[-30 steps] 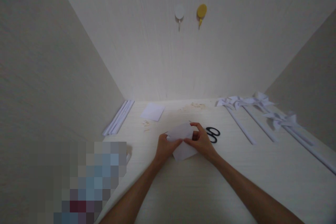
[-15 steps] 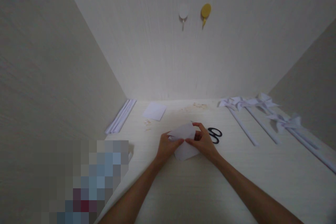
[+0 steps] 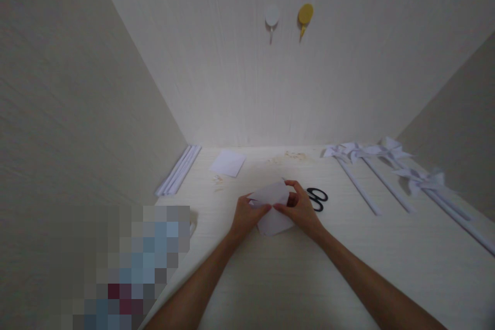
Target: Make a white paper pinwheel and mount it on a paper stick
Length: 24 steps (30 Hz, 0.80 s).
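A white sheet of paper (image 3: 274, 223) with cut or folded flaps is held between both hands near the middle of the table. My left hand (image 3: 247, 215) grips its left side, the thumb pressed near the centre. From the right, my right hand (image 3: 300, 207) pinches it, its thumb almost meeting the left one and its index finger curled over the upper corner. Some fingers are hidden behind the paper. Just beyond my right hand lie scissors (image 3: 318, 197) with black handles, their blades mostly covered.
Several paper pinwheels on white sticks (image 3: 358, 185) lie along the right. Rolled paper sticks (image 3: 178, 171) rest at the far left, beside a square paper sheet (image 3: 228, 163). Small pale scraps (image 3: 296, 155) lie near the back wall, which bears a white hook (image 3: 271, 16) and a yellow hook (image 3: 305, 14).
Hardly anything differs: the view has shifted very slightly. Both hands keep the same hold on the paper.
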Tool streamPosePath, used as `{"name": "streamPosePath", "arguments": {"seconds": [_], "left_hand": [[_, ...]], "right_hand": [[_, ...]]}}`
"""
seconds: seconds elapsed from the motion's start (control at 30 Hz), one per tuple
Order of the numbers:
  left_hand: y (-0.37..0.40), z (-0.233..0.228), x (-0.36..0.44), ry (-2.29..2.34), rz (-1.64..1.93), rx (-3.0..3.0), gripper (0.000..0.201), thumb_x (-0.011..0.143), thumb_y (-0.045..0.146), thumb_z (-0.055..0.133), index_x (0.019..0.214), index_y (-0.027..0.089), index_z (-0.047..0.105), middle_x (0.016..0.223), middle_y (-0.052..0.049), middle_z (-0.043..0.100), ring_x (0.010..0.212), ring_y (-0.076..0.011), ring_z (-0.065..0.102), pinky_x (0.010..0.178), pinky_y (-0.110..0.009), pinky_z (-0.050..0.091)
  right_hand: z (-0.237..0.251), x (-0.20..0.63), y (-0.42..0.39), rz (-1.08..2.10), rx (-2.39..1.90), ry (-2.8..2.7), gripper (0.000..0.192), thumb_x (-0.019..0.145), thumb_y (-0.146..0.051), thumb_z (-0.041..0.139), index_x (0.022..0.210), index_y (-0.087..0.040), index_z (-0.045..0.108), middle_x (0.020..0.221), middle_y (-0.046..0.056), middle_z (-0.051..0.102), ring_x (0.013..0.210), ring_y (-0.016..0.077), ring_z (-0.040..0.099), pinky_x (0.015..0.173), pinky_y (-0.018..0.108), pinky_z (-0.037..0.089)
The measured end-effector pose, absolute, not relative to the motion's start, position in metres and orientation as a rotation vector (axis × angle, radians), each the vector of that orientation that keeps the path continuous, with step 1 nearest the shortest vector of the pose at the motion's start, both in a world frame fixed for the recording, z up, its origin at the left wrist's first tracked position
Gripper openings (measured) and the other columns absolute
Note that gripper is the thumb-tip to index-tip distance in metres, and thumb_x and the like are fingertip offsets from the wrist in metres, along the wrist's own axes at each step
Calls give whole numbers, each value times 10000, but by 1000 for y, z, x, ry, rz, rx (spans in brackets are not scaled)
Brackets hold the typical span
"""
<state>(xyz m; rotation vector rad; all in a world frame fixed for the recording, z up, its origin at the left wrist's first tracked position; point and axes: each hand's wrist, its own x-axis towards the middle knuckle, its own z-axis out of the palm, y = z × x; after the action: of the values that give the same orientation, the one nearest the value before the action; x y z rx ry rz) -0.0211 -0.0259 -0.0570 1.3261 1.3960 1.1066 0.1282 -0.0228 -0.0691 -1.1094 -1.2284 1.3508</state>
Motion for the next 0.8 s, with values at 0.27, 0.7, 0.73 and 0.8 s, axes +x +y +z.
{"name": "streamPosePath", "arguments": {"seconds": [0.27,0.7,0.73,0.8], "left_hand": [[-27,-58,-20,1381,1182,1174,249,467,208,706,672,82,641,618,-63,658,546,-170,591,518,-259,464],[-19,-60,-30,1381,1462,771,434,457,279,733,796,43,603,787,-151,659,599,-176,605,575,-295,495],[-19,-60,-30,1383,1463,774,427,452,278,736,786,46,605,782,-145,660,601,-177,605,575,-293,494],[-19,-59,-29,1391,1471,779,418,447,276,738,774,51,607,777,-138,663,605,-179,604,576,-291,493]], "right_hand": [[-67,126,-24,1332,-1100,-1233,571,532,-308,698,973,-230,344,686,-18,617,585,161,603,533,285,484],[-71,133,-30,673,-981,-1473,156,770,-239,497,899,-250,582,1198,75,377,1011,191,474,733,321,492],[-71,133,-29,696,-974,-1508,165,761,-233,508,898,-253,598,1215,73,361,996,190,484,733,326,497],[-72,132,-28,811,-936,-1559,193,735,-223,543,909,-259,618,1265,67,321,905,169,531,712,330,510]]}}
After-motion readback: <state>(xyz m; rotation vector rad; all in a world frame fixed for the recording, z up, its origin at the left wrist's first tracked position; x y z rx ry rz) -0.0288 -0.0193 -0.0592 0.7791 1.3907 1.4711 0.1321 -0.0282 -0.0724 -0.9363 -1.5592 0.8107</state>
